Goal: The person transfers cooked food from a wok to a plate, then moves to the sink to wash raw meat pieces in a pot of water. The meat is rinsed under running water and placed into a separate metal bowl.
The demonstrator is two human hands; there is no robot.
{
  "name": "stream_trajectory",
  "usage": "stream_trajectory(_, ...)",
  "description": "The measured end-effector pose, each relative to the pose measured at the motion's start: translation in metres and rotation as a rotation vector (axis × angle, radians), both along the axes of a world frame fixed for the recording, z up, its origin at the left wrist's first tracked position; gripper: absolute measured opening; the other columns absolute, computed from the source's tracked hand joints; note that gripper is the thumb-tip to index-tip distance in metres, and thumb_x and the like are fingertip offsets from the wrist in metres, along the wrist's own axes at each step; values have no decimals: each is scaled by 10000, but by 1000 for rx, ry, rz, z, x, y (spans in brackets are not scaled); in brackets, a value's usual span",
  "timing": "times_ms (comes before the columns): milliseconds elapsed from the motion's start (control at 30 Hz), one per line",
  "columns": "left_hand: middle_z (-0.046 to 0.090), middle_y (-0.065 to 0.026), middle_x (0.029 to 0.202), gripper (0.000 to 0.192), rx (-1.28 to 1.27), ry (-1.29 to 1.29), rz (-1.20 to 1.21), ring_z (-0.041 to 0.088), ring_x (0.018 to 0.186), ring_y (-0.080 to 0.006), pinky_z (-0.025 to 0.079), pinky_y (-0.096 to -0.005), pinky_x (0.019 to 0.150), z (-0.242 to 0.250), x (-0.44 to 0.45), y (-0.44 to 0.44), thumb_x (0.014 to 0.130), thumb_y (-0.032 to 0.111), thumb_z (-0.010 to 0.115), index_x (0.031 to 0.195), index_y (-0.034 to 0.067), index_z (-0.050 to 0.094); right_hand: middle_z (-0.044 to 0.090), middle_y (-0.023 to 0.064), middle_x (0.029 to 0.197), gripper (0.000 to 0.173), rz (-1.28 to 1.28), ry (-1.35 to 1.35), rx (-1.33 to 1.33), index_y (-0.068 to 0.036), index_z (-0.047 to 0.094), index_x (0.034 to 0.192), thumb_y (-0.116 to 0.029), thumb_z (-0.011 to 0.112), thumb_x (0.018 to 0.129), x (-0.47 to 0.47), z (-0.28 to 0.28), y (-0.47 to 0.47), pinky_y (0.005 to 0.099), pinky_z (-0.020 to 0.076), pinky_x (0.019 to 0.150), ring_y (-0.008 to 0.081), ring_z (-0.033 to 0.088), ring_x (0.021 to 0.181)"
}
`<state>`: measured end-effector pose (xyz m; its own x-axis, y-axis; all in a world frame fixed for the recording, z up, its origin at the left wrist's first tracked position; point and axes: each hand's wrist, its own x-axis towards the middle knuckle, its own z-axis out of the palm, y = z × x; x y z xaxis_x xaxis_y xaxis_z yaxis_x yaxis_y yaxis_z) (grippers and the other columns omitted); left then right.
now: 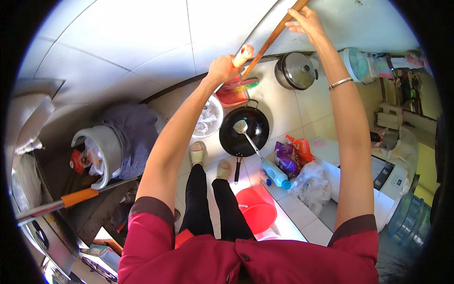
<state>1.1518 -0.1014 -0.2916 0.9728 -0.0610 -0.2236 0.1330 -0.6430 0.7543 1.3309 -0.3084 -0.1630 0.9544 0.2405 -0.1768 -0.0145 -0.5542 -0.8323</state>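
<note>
My left hand [223,69] is closed around a pale pink handle [243,55], whose rounded end sticks out above the fist. Below it a red dustpan [232,98] sits on the floor by the wall; my forearm and hand hide how the handle joins it. A broom's wooden stick [271,38] slants up along the wall, its red head with green and yellow bristles [248,85] over the dustpan. My right hand [308,24] is at the upper part of the stick, fingers apart, fingertips at its edge and not wrapped around it.
A black wok [244,129] with a metal spatula [248,140] stands before my feet. Around it are a lined white bin [209,117], a lidded pot [298,71], a blue bottle [276,174], bags [287,158] and a red basin [259,209]. A gas cylinder [106,145] stands left.
</note>
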Motion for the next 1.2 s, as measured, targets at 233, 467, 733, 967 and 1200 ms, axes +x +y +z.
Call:
stream_trajectory(233, 654, -181, 760, 298, -54, -122, -141, 632, 722, -357, 502, -415, 687, 34, 38, -27, 708, 319, 686, 804, 39, 648, 594, 154, 1058, 350, 24, -127, 162, 36, 474, 1186, -141, 559, 896, 5, 45, -29, 293, 580, 621, 200, 663, 717)
stream_trajectory(467, 651, -144, 780, 305, -173, -161, -136, 634, 712, -304, 498, -387, 677, -16, 47, -16, 706, 309, 722, 875, 66, 651, 583, 132, 1072, 349, 111, -46, 126, 1, 459, 1213, -142, 549, 908, 10, 15, -41, 281, 575, 656, 169, 652, 770)
stream_trajectory(733, 640, -99, 898, 336, -442, -264, 181, 630, 817, -183, 511, -304, 740, -57, -26, 13, 789, 162, 703, 1082, 44, 589, 592, 89, 1055, 344, 33, -147, 107, -24, 494, 1224, -193, 538, 928, -10, -13, -55, 225, 517, 681, 119, 617, 793)
stream_trajectory(967, 649, -169, 820, 255, -177, 604, 896, 653, 735, -276, 523, -383, 671, -320, -301, 28, 792, 232, 641, 879, -4, 602, 614, 45, 913, 379, -85, -47, 134, -30, 480, 1280, -198, 515, 942, -185, -145, -89, 243, 498, 620, 96, 571, 686)
stream_trajectory(1200, 572, -218, 960, 318, -1295, 611, 1473, 641, 751, -323, 573, -412, 651, -392, -294, -39, 857, 52, 532, 1143, -37, 425, 618, 79, 870, 290, 78, 811, 229, -42, 509, 1213, -93, 482, 929, -487, -255, -38, 248, 509, 626, 128, 613, 686)
